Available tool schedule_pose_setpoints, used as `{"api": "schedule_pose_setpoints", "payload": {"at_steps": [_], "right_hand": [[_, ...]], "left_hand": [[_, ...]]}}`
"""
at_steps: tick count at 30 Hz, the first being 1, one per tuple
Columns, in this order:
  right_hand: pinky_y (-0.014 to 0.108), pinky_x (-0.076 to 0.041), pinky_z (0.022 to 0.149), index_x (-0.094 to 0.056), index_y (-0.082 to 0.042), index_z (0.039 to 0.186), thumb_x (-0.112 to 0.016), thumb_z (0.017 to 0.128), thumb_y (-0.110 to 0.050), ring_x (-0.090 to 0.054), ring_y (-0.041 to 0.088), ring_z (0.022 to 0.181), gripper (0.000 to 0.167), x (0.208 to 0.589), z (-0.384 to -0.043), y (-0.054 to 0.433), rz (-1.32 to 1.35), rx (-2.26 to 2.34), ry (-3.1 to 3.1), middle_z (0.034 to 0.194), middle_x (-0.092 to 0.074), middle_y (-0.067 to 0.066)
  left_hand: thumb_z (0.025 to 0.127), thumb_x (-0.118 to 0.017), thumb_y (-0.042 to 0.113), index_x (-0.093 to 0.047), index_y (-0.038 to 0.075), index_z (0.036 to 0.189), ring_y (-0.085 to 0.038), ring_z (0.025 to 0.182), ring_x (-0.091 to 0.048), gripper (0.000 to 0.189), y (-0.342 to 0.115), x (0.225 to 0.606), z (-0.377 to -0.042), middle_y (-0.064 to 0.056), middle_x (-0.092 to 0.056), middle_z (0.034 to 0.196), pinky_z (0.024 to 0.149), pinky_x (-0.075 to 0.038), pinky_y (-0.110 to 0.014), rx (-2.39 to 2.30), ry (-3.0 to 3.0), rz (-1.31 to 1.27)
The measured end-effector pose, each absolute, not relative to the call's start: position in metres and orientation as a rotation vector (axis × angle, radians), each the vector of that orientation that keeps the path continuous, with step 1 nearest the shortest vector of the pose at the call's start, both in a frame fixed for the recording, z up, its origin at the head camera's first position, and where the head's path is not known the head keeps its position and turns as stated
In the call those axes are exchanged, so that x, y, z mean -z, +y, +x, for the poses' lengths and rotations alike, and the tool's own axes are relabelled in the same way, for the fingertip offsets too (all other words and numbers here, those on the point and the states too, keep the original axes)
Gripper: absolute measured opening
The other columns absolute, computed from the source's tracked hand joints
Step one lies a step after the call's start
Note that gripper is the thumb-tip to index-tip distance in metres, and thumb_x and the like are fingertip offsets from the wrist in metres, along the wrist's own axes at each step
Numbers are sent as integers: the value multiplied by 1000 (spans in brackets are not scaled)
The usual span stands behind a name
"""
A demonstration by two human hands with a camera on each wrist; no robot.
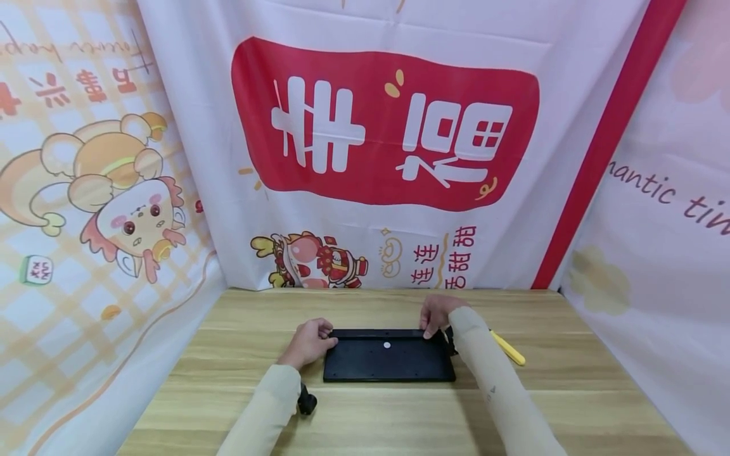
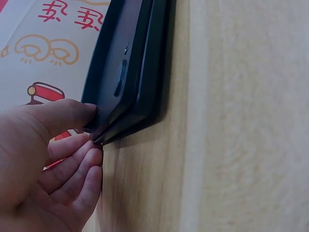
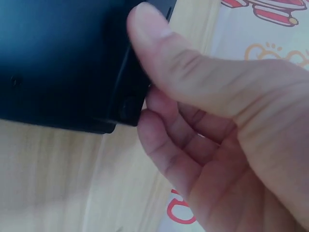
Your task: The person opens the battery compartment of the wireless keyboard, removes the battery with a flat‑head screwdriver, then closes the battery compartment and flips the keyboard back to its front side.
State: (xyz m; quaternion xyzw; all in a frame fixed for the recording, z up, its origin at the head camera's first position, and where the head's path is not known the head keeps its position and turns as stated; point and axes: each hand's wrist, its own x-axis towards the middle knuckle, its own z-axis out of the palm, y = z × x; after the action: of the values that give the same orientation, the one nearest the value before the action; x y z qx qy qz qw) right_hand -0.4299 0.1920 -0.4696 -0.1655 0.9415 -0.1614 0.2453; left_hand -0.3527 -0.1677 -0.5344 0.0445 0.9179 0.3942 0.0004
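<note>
Left hand (image 1: 310,344) and right hand (image 1: 441,311) are pinching a black panel (image 1: 388,365) at its far corners between thumbs and fingers.

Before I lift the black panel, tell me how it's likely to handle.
The black panel is probably stiff: its long edges run straight, with no visible sag between the left hand and right hand. Being broad and flat, it seems unlikely to roll. Its smooth, faintly shiny face could be a little slippery.
</note>
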Motion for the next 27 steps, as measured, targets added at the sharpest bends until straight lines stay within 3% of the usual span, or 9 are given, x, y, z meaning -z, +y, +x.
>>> {"api": "schedule_pose_setpoints", "payload": {"at_steps": [7, 15, 27], "right_hand": [[29, -50, 71, -76, -19, 82, -90, 83, -23, -61, 13, 78, 15, 476, -422, 201, -494, 465, 2640, 83, -72, -6], [26, -52, 69, -71, -8, 85, -88, 85, -10, -60, 10, 75, 17, 494, -411, 210, -751, 733, 2721, 80, -67, -4], [26, -59, 76, -77, -6, 102, -75, 92, 7, -70, 13, 88, 17, 497, -395, 221, -929, 774, 2754, 97, -77, 7]], "left_hand": [[94, -80, 15, -73, 4, 116, -19, 99, -67, 26, -169, 537, -354, -7, -73, 107, 93, -59, -44, -1262, 2871, 161], [94, -80, 14, -73, 3, 117, -21, 101, -68, 26, -170, 539, -353, -8, -74, 109, 94, -59, -45, -1275, 2875, 155], [95, -80, 15, -73, 4, 118, -20, 101, -68, 27, -171, 541, -352, -8, -74, 110, 94, -59, -45, -1285, 2876, 196]]}}
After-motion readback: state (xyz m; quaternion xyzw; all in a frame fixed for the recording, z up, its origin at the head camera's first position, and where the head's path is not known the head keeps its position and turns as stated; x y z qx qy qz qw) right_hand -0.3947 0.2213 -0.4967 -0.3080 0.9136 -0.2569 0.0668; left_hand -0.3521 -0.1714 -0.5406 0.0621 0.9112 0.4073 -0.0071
